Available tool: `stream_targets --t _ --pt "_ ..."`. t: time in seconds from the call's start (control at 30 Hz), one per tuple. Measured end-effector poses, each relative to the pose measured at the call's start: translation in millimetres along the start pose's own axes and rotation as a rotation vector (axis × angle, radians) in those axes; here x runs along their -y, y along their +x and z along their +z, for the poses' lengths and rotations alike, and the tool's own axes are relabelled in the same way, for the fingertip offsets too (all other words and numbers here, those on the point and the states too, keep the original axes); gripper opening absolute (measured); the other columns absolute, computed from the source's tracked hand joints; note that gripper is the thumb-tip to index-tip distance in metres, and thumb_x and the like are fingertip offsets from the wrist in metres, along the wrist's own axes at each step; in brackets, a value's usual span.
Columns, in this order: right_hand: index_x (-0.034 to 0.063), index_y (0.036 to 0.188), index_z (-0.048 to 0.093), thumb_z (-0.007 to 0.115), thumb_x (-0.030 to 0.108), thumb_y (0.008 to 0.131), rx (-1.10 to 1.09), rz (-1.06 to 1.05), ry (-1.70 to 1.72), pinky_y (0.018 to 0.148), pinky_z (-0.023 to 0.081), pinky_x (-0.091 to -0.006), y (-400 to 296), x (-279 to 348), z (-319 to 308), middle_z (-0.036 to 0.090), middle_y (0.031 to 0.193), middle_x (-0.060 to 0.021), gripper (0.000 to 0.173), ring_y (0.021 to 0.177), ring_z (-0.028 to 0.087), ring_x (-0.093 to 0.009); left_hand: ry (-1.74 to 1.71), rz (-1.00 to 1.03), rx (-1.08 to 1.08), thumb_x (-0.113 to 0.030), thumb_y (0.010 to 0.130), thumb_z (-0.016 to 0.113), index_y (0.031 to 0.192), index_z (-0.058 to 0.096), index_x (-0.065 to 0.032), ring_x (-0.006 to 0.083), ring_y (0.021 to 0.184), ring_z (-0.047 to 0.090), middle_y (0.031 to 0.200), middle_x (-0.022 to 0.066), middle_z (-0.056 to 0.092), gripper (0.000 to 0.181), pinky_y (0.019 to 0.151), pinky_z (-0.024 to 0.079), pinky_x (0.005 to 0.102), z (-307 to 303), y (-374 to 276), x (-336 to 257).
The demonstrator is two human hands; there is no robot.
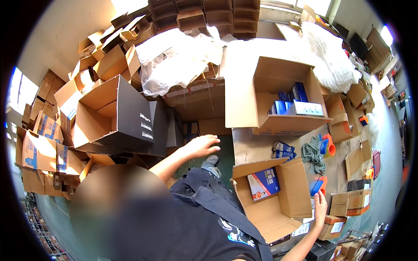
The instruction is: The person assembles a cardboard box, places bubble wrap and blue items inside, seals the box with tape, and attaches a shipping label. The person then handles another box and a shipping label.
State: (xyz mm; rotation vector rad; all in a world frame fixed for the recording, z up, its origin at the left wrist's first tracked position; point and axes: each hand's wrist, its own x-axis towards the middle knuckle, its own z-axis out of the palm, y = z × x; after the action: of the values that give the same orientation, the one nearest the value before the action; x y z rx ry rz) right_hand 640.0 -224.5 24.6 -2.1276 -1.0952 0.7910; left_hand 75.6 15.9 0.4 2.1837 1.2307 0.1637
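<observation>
My left hand (202,146) is stretched over the floor gap between the cartons and the workbench, empty, fingers apart. At the bench's right side, my right hand (320,208) has extended fingers close to an orange and blue tape dispenser (317,187); whether they touch cannot be told. Left of that hand, an open cardboard box (295,192) contains a blue and white printed box (264,183). A larger open carton (284,124) farther back holds several blue and white packs (308,108). Between the cartons lie small blue and silver packets (283,150).
A green cloth (313,155) and a second tape dispenser (327,145) lie on the workbench (248,146). A big black carton (134,120) stands open on the left among piled boxes. Plastic wrap (183,62) covers cartons behind. Small boxes (351,203) sit at the right.
</observation>
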Motion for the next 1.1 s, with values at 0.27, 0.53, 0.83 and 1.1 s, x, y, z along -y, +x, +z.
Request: stream_targets --t 0.27,0.53,0.83,1.1 --pt "0.0009 0.141 0.041 0.071 0.021 0.086 -0.131 -0.117 -0.576 0.110 0.032 -0.0421 6.1 127.6 62.1 0.043 0.141 -0.0207 0.065 0.130 0.042 -0.036 0.273 -0.366 -0.618 -0.031 0.083 0.064 0.102 0.070 -0.0049 0.0391 0.121 0.047 0.131 0.0198 0.050 0.033 0.103 0.036 0.0608 -182.7 123.5 190.3" --pt "0.0014 0.135 0.048 0.067 0.011 0.087 -0.307 -0.063 -0.570 0.111 0.030 -0.0433 9.7 220.5 120.5 0.042 0.141 -0.0195 0.052 0.133 0.039 -0.036 0.816 -0.700 -0.547 -0.022 0.086 0.053 0.114 0.068 -0.0055 0.0380 0.146 0.018 0.155 0.0144 0.030 0.036 0.112 0.007 0.0667 -348.5 237.3 412.8" --pt "0.0001 0.132 0.051 0.067 0.008 0.086 -0.242 0.042 -0.595 0.110 0.031 -0.0421 10.9 292.6 175.5 0.041 0.142 -0.0210 0.050 0.133 0.039 -0.036 0.781 -0.570 -0.766 -0.017 0.087 0.055 0.108 0.066 0.0006 0.0299 0.129 0.045 0.135 0.0124 0.051 0.030 0.110 0.025 0.0594 -420.2 254.6 495.1" --pt "0.0001 0.130 0.052 0.066 0.011 0.087 -0.267 -0.288 -0.549 0.108 0.033 -0.0421 44.8 385.0 199.7 0.044 0.141 -0.0184 0.047 0.131 0.042 -0.036 0.613 0.295 -1.437 0.002 0.081 0.065 0.087 0.063 -0.0014 0.0318 0.080 0.065 0.087 0.0131 0.064 0.007 0.072 0.053 0.0383 -558.7 202.8 283.3"
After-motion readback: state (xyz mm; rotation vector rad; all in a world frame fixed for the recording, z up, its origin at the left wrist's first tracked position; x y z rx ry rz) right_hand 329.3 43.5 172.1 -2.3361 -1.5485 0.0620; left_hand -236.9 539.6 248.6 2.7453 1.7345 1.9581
